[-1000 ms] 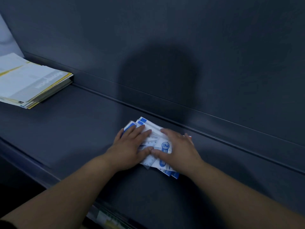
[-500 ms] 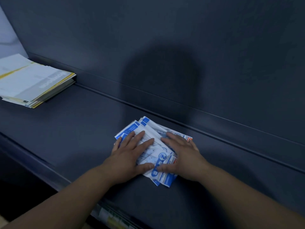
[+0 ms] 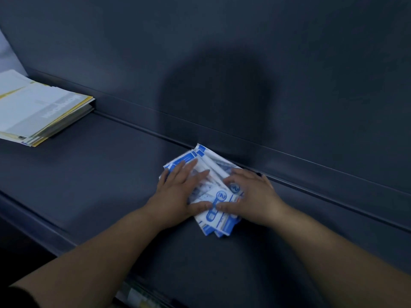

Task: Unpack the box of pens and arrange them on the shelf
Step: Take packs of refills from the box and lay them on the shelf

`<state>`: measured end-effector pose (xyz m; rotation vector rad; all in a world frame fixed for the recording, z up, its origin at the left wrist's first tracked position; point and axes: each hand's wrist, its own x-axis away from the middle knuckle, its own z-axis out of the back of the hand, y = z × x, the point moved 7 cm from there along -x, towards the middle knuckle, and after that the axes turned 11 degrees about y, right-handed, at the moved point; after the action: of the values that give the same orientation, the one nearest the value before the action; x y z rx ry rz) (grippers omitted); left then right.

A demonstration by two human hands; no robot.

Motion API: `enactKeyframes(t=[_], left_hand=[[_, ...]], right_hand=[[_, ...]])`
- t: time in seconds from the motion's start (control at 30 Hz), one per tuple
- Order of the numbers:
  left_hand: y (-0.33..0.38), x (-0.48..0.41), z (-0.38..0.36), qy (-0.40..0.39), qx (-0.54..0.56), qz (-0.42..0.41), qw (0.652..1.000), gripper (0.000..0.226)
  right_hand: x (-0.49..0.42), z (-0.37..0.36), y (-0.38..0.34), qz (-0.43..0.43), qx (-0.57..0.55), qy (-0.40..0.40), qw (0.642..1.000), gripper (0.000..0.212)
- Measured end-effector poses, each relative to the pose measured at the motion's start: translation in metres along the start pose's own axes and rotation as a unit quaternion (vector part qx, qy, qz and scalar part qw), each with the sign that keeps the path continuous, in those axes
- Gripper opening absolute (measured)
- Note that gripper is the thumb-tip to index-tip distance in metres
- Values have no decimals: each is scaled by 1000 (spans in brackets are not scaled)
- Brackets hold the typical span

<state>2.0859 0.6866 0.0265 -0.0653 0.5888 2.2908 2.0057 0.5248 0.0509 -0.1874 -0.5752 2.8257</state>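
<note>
At the far left, a stack of booklets point(image 3: 44, 112) lies flat on the dark shelf point(image 3: 106, 178), well apart from the work area. Toward the centre, the left hand point(image 3: 178, 194) rests palm-down on the pen packs point(image 3: 216, 221), fingers straight and spread and the thumb laid along the near portion of the bundle. It clamps nothing. The pen packs form a loosely fanned bundle of flat blue-and-white sachets. They lie on the shelf surface with the far corner touching or just beside the raised strip point(image 3: 311, 172) at the foot of the back panel point(image 3: 311, 74). The right hand point(image 3: 251, 196) covers the right side of the bundle, fingers slightly bent over the top pack and the thumb pointing toward the left thumb. It presses rather than grips. No box is in view. Handling assessment: the packs appear light, thin and flexible, with glossy film that is likely to slide pack over pack. Squaring the fan probably requires inward pressure from both long edges while the palms hold the stack down. To lift, take hold across the short width near the middle, thumb on top and fingers beneath, so that the layers do not splay.
</note>
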Motion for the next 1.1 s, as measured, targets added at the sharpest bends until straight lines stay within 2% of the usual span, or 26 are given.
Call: enactKeyframes(t=[0.07, 0.2, 0.3, 0.4, 0.53, 0.77, 0.97, 1.1], left_hand=[[-11, 0, 6, 35, -11, 40, 999, 95], [-31, -8, 9, 48, -20, 129, 990, 107], [-35, -14, 5, 27, -20, 138, 990, 118], [-33, -20, 0, -6, -44, 120, 992, 127], [-33, -16, 0, -25, -52, 115, 992, 132], [-36, 12, 4, 5, -42, 166, 985, 128], [-31, 20, 9, 27, 3, 175, 984, 116], [-25, 28, 11, 35, 26, 140, 989, 116]], right_hand=[[14, 2, 0, -19, -29, 26, 999, 76], [32, -6, 6, -61, -37, 38, 997, 108], [27, -5, 16, -125, -39, 29, 991, 127], [14, -6, 17, -120, -39, 7, 992, 134], [0, -16, 16, -80, -9, -51, 995, 132], [-24, -26, 6, 4, 8, -114, 993, 120], [-11, -12, -6, -1, -11, -86, 996, 125], [20, -7, -19, 19, -7, -43, 999, 111]])
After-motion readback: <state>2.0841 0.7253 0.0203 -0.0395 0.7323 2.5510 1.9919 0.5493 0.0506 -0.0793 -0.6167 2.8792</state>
